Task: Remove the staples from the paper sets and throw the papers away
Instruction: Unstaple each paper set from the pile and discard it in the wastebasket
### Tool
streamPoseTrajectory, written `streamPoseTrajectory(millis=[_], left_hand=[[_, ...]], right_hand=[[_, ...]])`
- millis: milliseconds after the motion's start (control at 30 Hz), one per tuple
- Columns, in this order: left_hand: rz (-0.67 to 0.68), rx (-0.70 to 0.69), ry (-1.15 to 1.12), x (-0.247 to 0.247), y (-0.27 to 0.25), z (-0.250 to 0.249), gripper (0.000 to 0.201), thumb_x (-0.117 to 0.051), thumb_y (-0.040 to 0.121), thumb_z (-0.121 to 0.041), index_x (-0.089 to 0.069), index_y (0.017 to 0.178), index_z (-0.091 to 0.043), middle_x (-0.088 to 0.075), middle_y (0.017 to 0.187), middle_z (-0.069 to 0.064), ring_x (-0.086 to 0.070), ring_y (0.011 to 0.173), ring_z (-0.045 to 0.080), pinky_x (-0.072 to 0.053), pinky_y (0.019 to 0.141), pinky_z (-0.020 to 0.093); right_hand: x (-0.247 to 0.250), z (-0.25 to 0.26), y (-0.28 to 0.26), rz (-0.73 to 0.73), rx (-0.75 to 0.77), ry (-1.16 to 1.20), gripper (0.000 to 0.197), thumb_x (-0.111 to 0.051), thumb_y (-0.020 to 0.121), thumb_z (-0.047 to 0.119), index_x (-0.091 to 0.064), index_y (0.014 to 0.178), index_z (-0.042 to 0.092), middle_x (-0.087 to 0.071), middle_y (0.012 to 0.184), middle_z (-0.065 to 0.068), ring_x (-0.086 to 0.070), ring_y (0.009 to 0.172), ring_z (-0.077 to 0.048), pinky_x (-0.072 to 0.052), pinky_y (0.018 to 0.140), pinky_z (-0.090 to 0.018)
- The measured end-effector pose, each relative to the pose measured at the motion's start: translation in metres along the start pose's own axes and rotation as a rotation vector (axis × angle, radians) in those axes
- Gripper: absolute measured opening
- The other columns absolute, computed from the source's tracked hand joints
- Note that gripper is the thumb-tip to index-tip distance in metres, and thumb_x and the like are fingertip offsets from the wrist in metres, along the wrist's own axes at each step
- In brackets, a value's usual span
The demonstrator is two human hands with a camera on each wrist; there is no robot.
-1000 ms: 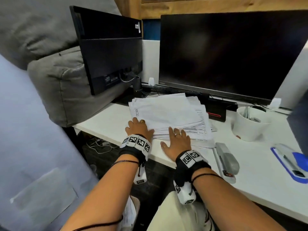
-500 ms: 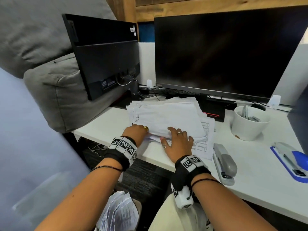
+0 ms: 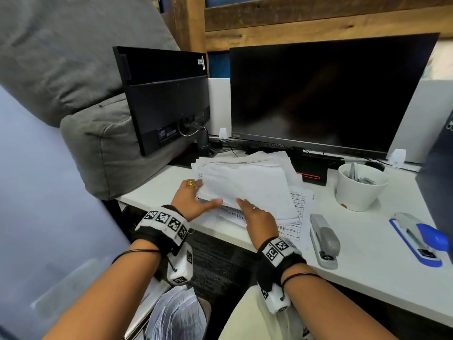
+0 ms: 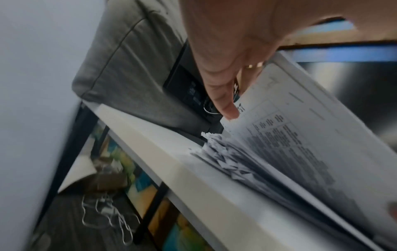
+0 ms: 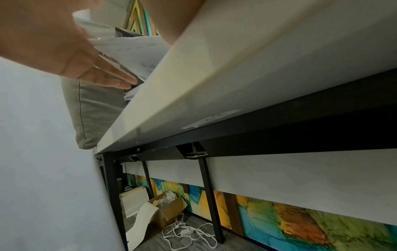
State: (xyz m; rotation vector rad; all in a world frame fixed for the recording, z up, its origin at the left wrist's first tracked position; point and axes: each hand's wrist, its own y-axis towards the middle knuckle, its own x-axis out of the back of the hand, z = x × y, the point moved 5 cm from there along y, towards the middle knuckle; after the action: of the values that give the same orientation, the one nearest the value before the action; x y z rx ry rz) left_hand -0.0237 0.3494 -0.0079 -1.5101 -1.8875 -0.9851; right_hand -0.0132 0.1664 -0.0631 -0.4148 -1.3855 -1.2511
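The near edge of the loose stack of white printed papers (image 3: 247, 185) is now lifted off the white bench (image 3: 367, 253), gripped by the left hand (image 3: 190, 201); the right hand (image 3: 259, 217) lies flat, fingers straight, beneath it, so a set is likely being separated.

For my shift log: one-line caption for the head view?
Left hand lifts a paper set's corner off the paper stack while right hand steadies it.

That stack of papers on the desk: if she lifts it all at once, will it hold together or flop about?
Probably floppy: the paper stack already bends upward where her left hand lifts its edge. The sheets lie fanned and uneven, so loose ones may slide out. It looks thick, so likely heavy for one hand; her right hand helps.
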Motion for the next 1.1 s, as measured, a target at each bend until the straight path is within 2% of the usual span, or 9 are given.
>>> streamPoseTrajectory(millis=[133,200,300,400,533,700,900,1000,1100], left_hand=[[-0.053,0.310,-0.423,0.004,0.008,0.014,0.094,-0.062,0.073,-0.059,-0.032,0.138,0.002,-0.041,0.142,0.010,-0.053,0.118,0.027,-0.039,0.104,0.040],[-0.031,0.413,-0.362,0.000,0.014,0.026,0.076,-0.069,0.078,-0.028,-0.032,0.137,0.003,-0.050,0.131,0.014,-0.052,0.118,0.030,-0.041,0.102,0.039],[-0.046,0.376,-0.344,-0.002,0.019,0.032,0.067,-0.063,0.072,-0.005,-0.039,0.135,-0.002,-0.054,0.128,0.017,-0.055,0.114,0.031,-0.042,0.099,0.034],[-0.183,0.205,-0.405,0.014,0.013,0.023,0.054,-0.051,0.077,0.011,-0.046,0.128,-0.006,-0.061,0.117,0.015,-0.058,0.108,0.030,-0.044,0.094,0.032],[-0.261,-0.083,-0.565,0.047,-0.004,-0.001,0.058,-0.043,0.074,0.023,-0.045,0.117,-0.017,-0.061,0.111,0.011,-0.060,0.101,0.026,-0.046,0.095,0.043],[-0.187,-0.276,-0.613,0.093,-0.028,-0.018,0.059,-0.045,0.078,0.024,-0.046,0.121,-0.017,-0.059,0.117,0.004,-0.057,0.101,-0.005,-0.045,0.096,0.024],[-0.173,-0.390,-0.557,0.129,-0.055,-0.029,0.071,-0.045,0.080,0.026,-0.057,0.106,-0.039,-0.064,0.099,-0.031,-0.058,0.098,-0.012,-0.044,0.085,0.007],[-0.236,-0.388,-0.495,0.140,-0.061,-0.021,0.086,-0.047,0.081,0.025,-0.059,0.097,-0.059,-0.064,0.101,-0.030,-0.058,0.100,-0.009,-0.045,0.091,0.012],[-0.279,-0.379,-0.352,0.147,-0.066,-0.019,0.075,-0.054,0.086,0.009,-0.050,0.102,-0.064,-0.063,0.103,-0.028,-0.058,0.103,-0.001,-0.046,0.095,0.027]], right_hand=[[0.009,0.006,-0.009,0.002,0.064,0.069,0.071,-0.075,0.059,-0.014,-0.061,0.124,0.011,-0.066,0.115,-0.017,-0.070,0.091,-0.029,-0.059,0.064,-0.034],[0.008,0.005,-0.011,0.126,0.080,0.114,0.057,-0.050,0.089,-0.004,-0.039,0.142,0.017,-0.043,0.144,-0.012,-0.044,0.131,-0.028,-0.040,0.103,-0.034],[0.011,0.004,-0.017,0.342,0.082,0.139,0.049,-0.037,0.101,0.029,-0.024,0.148,0.025,-0.019,0.156,-0.001,-0.012,0.145,-0.017,-0.010,0.116,-0.028],[0.021,-0.007,-0.011,0.334,-0.041,0.231,0.058,-0.038,0.097,0.047,-0.027,0.147,0.023,-0.015,0.157,-0.001,-0.005,0.145,-0.016,-0.006,0.118,-0.033],[0.053,-0.019,0.005,0.095,-0.155,0.295,0.068,-0.051,0.094,0.038,-0.018,0.149,0.017,-0.006,0.158,-0.002,-0.009,0.145,-0.016,-0.012,0.115,-0.029],[0.100,-0.019,0.018,-0.153,-0.209,0.394,0.087,-0.063,0.087,0.037,-0.008,0.150,0.015,-0.001,0.158,-0.001,-0.009,0.145,-0.018,-0.018,0.116,-0.032],[0.139,-0.013,0.023,-0.253,-0.205,0.277,0.108,-0.078,0.063,0.054,-0.021,0.147,0.018,-0.024,0.153,-0.003,-0.006,0.145,-0.023,-0.001,0.116,-0.047],[0.147,-0.006,0.022,-0.193,-0.192,0.343,0.080,-0.079,0.067,0.046,-0.042,0.135,0.021,-0.053,0.130,-0.002,-0.035,0.132,-0.026,-0.012,0.112,-0.042],[0.154,0.005,0.013,-0.194,-0.134,0.479,0.031,-0.066,0.085,0.027,-0.061,0.111,0.009,-0.062,0.095,-0.003,-0.058,0.099,-0.029,-0.042,0.081,-0.032]])
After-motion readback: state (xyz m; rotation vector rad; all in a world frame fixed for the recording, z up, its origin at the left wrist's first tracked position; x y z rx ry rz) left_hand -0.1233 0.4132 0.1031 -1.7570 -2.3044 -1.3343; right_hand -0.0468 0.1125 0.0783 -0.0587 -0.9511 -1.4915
